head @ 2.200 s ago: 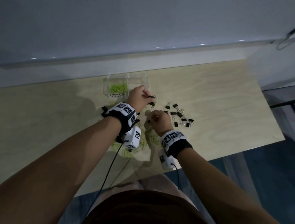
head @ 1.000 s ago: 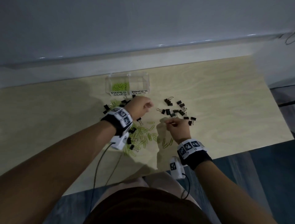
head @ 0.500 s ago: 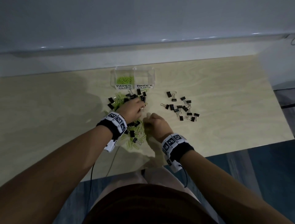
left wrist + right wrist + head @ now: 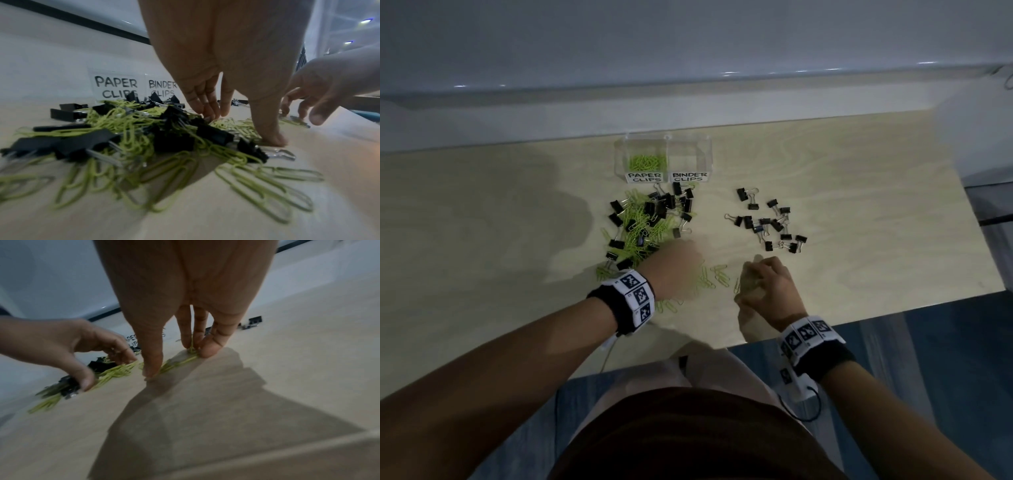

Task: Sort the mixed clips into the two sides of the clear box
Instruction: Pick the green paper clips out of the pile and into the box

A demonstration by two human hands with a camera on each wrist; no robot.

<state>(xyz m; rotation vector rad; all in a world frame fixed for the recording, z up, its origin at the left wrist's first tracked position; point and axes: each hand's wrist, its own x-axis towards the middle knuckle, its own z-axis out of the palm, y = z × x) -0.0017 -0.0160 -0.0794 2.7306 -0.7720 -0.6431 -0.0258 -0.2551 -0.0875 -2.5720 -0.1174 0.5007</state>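
Green paper clips (image 4: 635, 226) and black binder clips (image 4: 667, 205) lay tangled in 1 heap on the wooden table (image 4: 482, 240), just in front of the clear box (image 4: 690, 145) at the far edge. Its left side, labelled for paper clips, already held some green ones, while the right side, labelled for binder clips, looked empty. A separate scatter of binder clips (image 4: 770, 222) sat well to the right, seemingly pulled aside to thin the mix. The left hand (image 4: 676, 269) reached down at the heap's near edge, fingers extended onto the clips, gripping nothing I could make out. The right hand (image 4: 765, 286) pressed its fingertips (image 4: 211, 348) together on a small bunch of green clips (image 4: 179, 363), probably gathering them for the left compartment.
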